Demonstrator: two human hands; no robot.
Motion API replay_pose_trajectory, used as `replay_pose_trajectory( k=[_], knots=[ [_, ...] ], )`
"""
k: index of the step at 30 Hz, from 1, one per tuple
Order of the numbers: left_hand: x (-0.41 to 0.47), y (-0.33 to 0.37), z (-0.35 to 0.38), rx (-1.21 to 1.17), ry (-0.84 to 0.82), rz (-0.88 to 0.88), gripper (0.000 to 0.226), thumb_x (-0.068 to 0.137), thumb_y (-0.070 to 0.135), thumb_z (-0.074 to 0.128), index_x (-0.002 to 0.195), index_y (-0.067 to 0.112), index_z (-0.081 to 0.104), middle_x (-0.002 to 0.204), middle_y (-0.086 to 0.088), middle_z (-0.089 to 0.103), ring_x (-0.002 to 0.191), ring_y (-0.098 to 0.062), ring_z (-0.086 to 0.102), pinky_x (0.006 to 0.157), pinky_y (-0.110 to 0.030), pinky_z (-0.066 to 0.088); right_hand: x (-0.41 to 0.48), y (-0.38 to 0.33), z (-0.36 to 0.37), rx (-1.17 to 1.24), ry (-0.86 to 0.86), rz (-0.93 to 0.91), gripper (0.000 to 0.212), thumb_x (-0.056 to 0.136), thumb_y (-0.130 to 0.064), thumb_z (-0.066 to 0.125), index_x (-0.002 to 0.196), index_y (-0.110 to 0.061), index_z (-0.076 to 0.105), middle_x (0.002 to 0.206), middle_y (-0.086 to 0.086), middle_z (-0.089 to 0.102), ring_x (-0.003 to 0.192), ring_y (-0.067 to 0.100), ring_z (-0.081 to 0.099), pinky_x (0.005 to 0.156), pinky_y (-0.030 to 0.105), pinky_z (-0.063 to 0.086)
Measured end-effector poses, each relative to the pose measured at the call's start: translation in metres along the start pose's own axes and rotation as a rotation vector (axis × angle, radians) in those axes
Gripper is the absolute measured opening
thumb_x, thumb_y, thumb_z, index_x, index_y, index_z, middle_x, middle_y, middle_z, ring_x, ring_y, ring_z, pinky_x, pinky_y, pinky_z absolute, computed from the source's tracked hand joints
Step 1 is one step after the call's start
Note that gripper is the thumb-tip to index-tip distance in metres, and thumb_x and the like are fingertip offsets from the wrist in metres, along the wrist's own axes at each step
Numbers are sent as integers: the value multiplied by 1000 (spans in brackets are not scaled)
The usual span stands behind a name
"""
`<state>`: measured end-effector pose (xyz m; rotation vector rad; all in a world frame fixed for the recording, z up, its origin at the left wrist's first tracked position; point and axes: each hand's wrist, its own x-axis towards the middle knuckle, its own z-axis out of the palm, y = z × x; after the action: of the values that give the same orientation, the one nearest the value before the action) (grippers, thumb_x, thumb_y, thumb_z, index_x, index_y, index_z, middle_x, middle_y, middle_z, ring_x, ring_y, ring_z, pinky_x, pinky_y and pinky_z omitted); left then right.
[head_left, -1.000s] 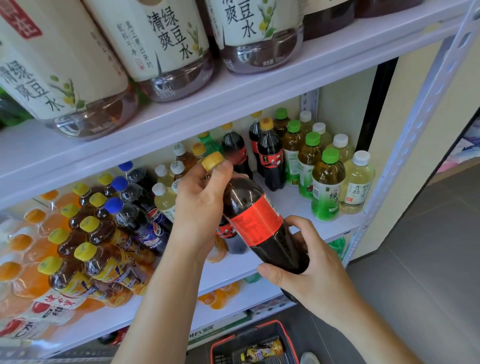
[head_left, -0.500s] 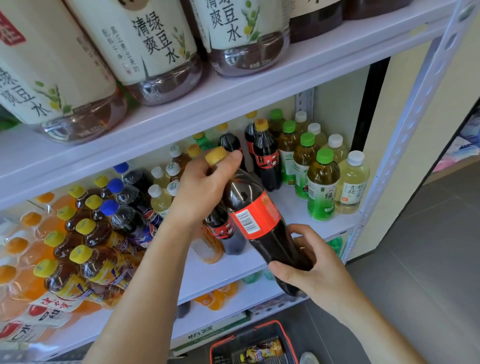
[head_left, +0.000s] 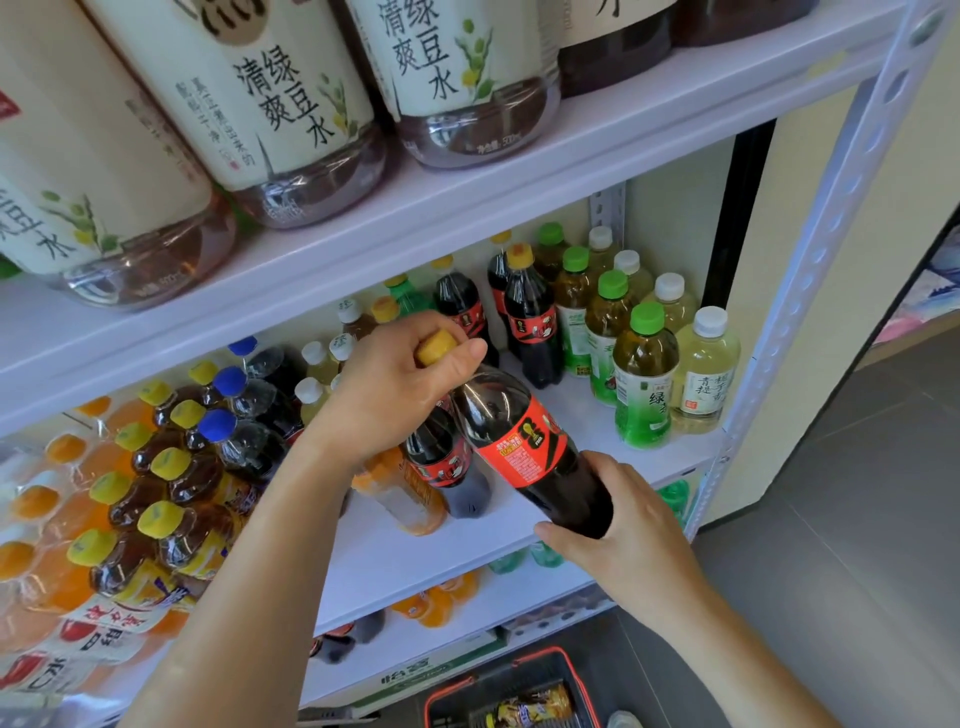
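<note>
Both hands grip cola bottle (head_left: 524, 447) | left hand (head_left: 395, 384) at cap, right hand (head_left: 623, 535) at base | stand it upright on shelf (head_left: 587, 410), clear of neighbours

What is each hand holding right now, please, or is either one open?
Left hand: grips the dark soda bottle at its yellow cap.
Right hand: grips the same bottle's base.

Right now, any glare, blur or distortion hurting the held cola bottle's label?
Head view: even light, no hard shadows; glare streaks on the shoulder of the cola bottle, above its red label; label sharp, fine print too small to read. Head view: wide-angle bows the shelf post at right and swells the mung bean drink bottles on top; left hand and right hand show no motion blur.
</note>
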<state>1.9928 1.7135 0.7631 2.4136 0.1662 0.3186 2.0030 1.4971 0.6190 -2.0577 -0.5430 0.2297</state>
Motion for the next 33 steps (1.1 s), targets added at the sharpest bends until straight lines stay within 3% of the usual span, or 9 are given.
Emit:
replay_pose_trajectory(
  k=[4,8,11,15,18,25,27,30,33],
  knots=[
    [10,-2,-5,209,-76,55,16,86,50,67,91,37,61,74,14,64,68,-2,58,67,-29,48,11,9,3,-15,-88,-11,61,89,-40,65,143,-29,38,128,-13,51,118,11,52,86,20,41],
    [25,-8,-2,427,24,94,23,86,53,67,99,37,60,67,15,56,64,5,50,57,-17,34,20,17,4,-33,-120,35,66,95,-36,58,151,-32,24,152,-12,34,138,9,34,97,21,33],
    [46,-22,5,534,96,73,31,87,49,68,104,24,63,63,13,49,58,-8,44,54,-27,29,32,17,6,-33,-99,16,64,95,-33,58,151,-30,26,151,-7,37,135,11,37,96,24,35],
    [77,-40,17,696,87,6,33,91,43,65,105,13,63,76,-2,58,72,-26,51,64,-32,28,57,8,5,8,-48,-30,62,94,-27,59,149,-25,31,148,-4,41,130,16,43,99,38,44],
    [97,-55,23,806,58,13,33,93,41,64,105,11,60,85,-11,66,84,-35,61,64,-33,30,84,-3,2,34,21,-75,58,92,-20,60,145,-21,38,145,-1,47,128,19,47,100,41,44],
    [125,-72,34,837,27,-100,35,94,42,62,109,11,57,86,-12,66,84,-34,63,62,-34,36,150,-35,-13,159,157,-119,51,85,-5,60,134,-9,49,127,10,61,115,28,59,97,47,47],
    [134,-70,36,836,18,-127,36,95,39,61,113,8,56,91,-15,67,89,-36,63,65,-35,37,169,-44,-17,153,181,-138,48,84,-2,59,131,-6,49,125,12,62,113,30,60,97,44,47],
    [141,-65,35,830,-29,-193,44,99,34,56,131,5,47,101,-19,66,100,-39,61,69,-37,41,194,-57,-20,143,218,-137,44,84,-3,57,127,-6,48,119,14,61,109,31,58,89,30,44],
    [140,-64,31,828,-87,-230,35,103,26,48,130,4,47,90,-11,56,93,-33,59,69,-37,39,217,-69,-19,124,147,-104,53,85,-4,56,136,-7,41,124,15,58,113,32,57,89,33,46]
  ],
)
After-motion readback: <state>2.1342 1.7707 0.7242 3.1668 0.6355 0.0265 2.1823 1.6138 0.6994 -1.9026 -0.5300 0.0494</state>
